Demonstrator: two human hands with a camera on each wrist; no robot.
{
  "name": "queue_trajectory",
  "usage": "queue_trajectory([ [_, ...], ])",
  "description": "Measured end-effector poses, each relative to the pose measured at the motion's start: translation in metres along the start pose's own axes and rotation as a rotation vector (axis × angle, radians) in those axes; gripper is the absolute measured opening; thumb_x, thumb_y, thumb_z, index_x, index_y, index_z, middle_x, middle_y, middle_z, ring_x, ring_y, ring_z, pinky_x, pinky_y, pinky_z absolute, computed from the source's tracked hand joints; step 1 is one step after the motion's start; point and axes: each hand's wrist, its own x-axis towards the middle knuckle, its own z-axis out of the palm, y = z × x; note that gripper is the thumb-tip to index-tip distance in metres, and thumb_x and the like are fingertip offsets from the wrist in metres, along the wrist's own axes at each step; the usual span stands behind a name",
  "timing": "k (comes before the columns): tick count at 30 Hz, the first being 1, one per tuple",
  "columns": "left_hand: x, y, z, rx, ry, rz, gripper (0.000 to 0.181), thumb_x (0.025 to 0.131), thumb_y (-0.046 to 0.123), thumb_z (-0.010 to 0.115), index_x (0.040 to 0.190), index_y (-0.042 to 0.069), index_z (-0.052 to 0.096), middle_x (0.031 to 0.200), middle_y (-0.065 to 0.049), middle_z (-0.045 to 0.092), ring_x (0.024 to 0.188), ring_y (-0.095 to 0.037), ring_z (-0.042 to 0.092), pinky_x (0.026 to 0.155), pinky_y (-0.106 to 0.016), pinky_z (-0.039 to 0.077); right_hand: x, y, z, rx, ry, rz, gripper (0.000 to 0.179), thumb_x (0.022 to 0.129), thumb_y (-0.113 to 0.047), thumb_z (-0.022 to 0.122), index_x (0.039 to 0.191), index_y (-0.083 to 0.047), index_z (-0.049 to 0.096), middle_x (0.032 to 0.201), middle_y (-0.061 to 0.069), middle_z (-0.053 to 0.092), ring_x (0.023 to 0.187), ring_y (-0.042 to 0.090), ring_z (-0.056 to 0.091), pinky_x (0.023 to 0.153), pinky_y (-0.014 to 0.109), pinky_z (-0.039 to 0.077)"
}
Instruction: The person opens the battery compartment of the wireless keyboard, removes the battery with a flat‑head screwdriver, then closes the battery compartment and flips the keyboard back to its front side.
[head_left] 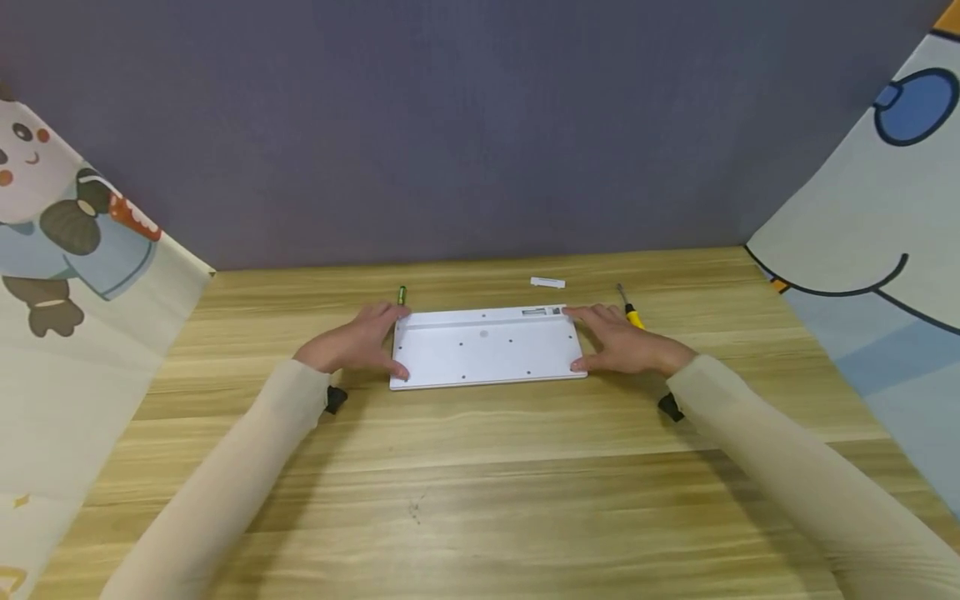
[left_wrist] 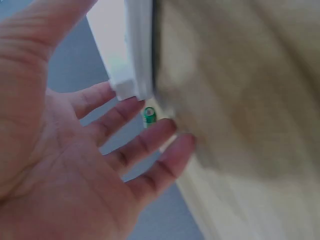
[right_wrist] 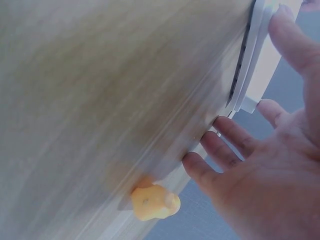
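A white keyboard [head_left: 487,354] lies underside up on the wooden table, its screws and an uncovered slot [head_left: 535,312] near the far right corner showing. My left hand [head_left: 360,340] spans its left end, thumb on the near corner and a fingertip at the far one. In the left wrist view, the fingers [left_wrist: 150,142] reach out fairly straight, some touching the keyboard's end [left_wrist: 131,85]. At the right end my right hand [head_left: 618,340] rests likewise, thumb on the near corner. Its other fingers [right_wrist: 235,137] extend past the edge toward the tabletop in the right wrist view.
A small green battery [head_left: 402,296] is just beyond the left hand. Behind the keyboard lies a thin white cover [head_left: 547,282]. A yellow-handled screwdriver [head_left: 634,317] is beside the right hand. A grey partition [head_left: 480,133] stands along the table's far edge.
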Motion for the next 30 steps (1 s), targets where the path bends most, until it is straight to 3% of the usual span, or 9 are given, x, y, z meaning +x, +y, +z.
queue_trajectory([
  [3,-0.004,-0.002,0.002,0.004,0.007,0.029,0.108,0.068,0.047,0.082,0.148,0.003,0.024,0.146,-0.018,0.028,0.134,-0.042,0.019,0.103,-0.055,0.028,0.0,0.001,0.0,0.005,0.001,0.0,0.09,0.082,-0.042,0.072,0.15,-0.011,0.022,0.144,0.021,0.027,0.127,0.039,0.023,0.101,0.059,0.024],
  [10,-0.008,-0.005,0.005,-0.032,0.008,0.029,0.113,0.066,0.047,0.083,0.15,0.005,0.02,0.151,-0.015,0.024,0.136,-0.038,0.018,0.107,-0.052,0.022,0.001,0.004,0.001,0.009,0.006,-0.004,0.091,0.082,-0.045,0.071,0.15,-0.012,0.022,0.145,0.02,0.026,0.127,0.039,0.023,0.1,0.06,0.025],
  [22,-0.021,-0.004,0.009,-0.095,0.064,-0.003,0.107,0.067,0.034,0.086,0.149,0.005,0.024,0.146,-0.014,0.033,0.123,-0.029,0.031,0.102,-0.048,0.031,0.007,-0.002,-0.003,0.007,-0.01,-0.003,0.091,0.08,-0.045,0.073,0.148,-0.009,0.025,0.144,0.022,0.028,0.129,0.04,0.023,0.101,0.061,0.024],
  [26,-0.021,-0.002,0.01,-0.1,0.043,-0.024,0.107,0.069,0.035,0.085,0.15,0.007,0.022,0.147,-0.014,0.032,0.121,-0.028,0.032,0.101,-0.048,0.032,0.012,-0.005,-0.01,0.044,-0.018,0.007,0.082,0.082,-0.042,0.072,0.143,-0.007,0.032,0.141,0.024,0.032,0.13,0.041,0.025,0.101,0.06,0.024],
  [30,-0.021,0.0,0.01,-0.088,0.025,-0.025,0.106,0.071,0.037,0.083,0.151,0.008,0.019,0.148,-0.014,0.03,0.121,-0.027,0.032,0.1,-0.048,0.033,0.021,-0.004,-0.02,0.105,-0.032,0.026,0.066,0.092,-0.039,0.061,0.139,0.0,0.037,0.138,0.026,0.035,0.127,0.042,0.032,0.1,0.058,0.029],
])
